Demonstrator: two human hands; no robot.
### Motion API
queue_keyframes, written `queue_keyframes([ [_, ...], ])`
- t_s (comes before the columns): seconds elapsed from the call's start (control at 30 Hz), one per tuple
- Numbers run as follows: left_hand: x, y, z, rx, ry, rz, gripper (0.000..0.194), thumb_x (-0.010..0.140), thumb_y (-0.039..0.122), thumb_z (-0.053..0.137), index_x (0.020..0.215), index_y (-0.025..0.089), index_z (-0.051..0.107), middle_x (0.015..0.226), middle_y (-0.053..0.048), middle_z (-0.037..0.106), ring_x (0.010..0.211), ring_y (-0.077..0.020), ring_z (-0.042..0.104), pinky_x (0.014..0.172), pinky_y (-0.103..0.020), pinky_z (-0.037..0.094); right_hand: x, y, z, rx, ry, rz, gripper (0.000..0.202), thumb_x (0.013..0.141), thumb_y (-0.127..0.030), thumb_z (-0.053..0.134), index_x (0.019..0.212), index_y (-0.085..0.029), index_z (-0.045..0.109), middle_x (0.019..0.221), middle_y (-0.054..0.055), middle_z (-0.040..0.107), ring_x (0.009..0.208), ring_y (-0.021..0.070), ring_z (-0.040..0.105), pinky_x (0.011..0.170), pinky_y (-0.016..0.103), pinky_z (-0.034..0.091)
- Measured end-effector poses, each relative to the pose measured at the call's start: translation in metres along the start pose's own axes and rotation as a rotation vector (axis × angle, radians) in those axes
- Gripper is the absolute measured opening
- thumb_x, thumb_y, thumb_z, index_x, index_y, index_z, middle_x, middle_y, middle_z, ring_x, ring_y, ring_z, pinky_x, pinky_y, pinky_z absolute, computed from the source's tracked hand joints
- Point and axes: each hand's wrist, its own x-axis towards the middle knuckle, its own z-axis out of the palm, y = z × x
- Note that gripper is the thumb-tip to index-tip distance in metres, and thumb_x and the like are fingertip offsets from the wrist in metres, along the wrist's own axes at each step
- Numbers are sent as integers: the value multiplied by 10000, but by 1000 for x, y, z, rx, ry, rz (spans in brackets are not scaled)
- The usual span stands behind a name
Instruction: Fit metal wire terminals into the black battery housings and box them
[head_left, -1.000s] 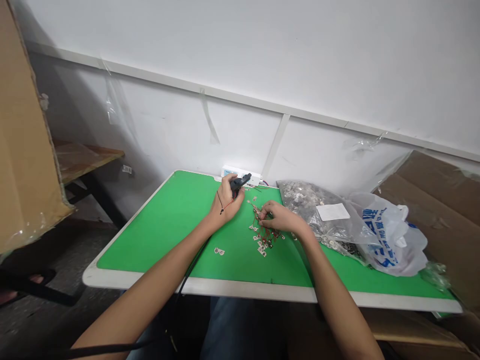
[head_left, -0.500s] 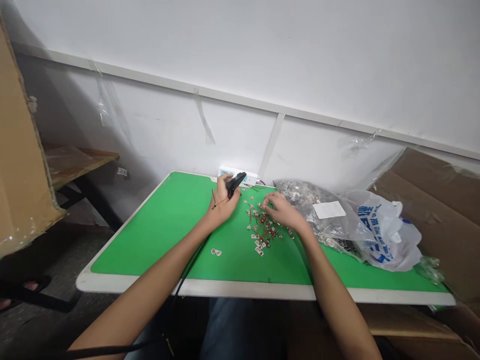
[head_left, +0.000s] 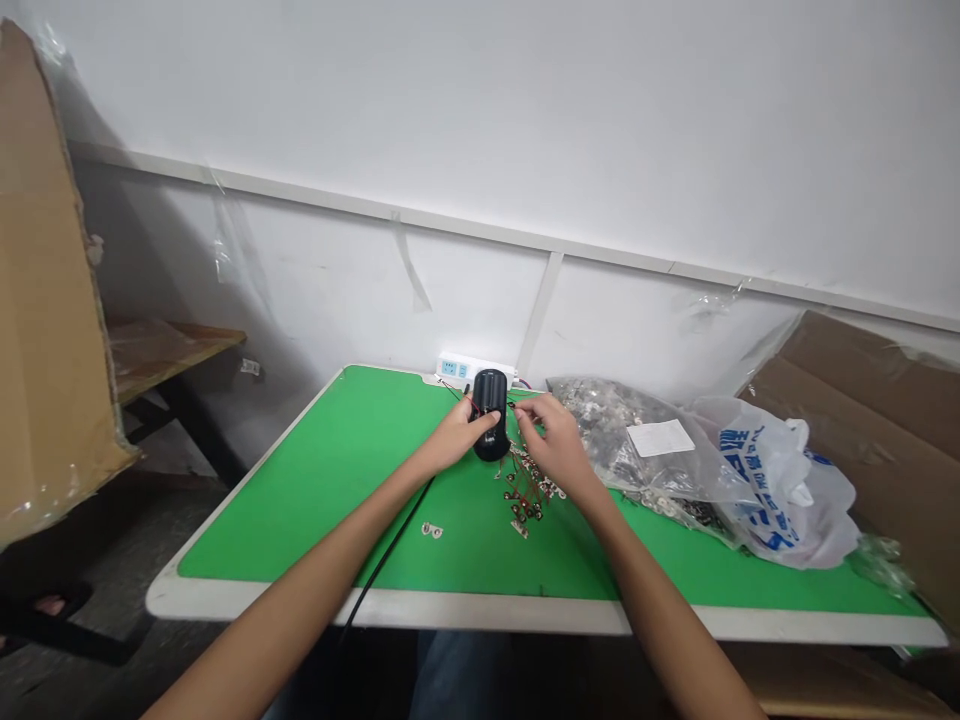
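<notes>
My left hand (head_left: 454, 436) is closed around a glossy black, rounded device (head_left: 490, 385), which stands nearly upright with its thumb across the front. Thin dark and red wires (head_left: 452, 386) stick out beside the fingers. My right hand (head_left: 551, 432) is just to the right, thumb and forefinger pinching a small dark-tipped wired part (head_left: 513, 405) close to the device's side. Beneath the hands lies a loose heap of small metal tabs with red wires (head_left: 529, 492). Two more metal tabs (head_left: 432, 531) lie apart on the green table top (head_left: 300, 480).
A white power strip (head_left: 454, 367) lies along the wall behind the hands. On the right are a clear bag of metal parts (head_left: 607, 420), a white label (head_left: 660, 437), a white plastic bag (head_left: 780, 490) and cardboard (head_left: 862, 400). A black cable (head_left: 390, 550) runs over the front edge.
My left hand has turned the black device so its broad face shows, and lowered it. My right hand has moved from above the heap to the device's side.
</notes>
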Motion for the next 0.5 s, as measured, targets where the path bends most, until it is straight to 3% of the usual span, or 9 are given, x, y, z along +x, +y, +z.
queue_keyframes([
  [0.27,-9,10,-1,-67,-70,-156,478,765,472,743,1132,179,656,1001,-40,711,931,-238,663,766,-321,543,-6,0,6,-268,-98,-72,261,1056,-273,463,1052,-211,716,1019,125,715,946,274,663,854,403,527],
  [0.5,-4,-1,-2,-236,-101,-259,549,709,636,763,1002,194,618,828,-3,644,750,-185,619,616,-268,508,-6,-3,4,-492,-156,-88,264,1041,-250,477,1012,-193,734,985,140,712,883,277,640,826,394,482],
])
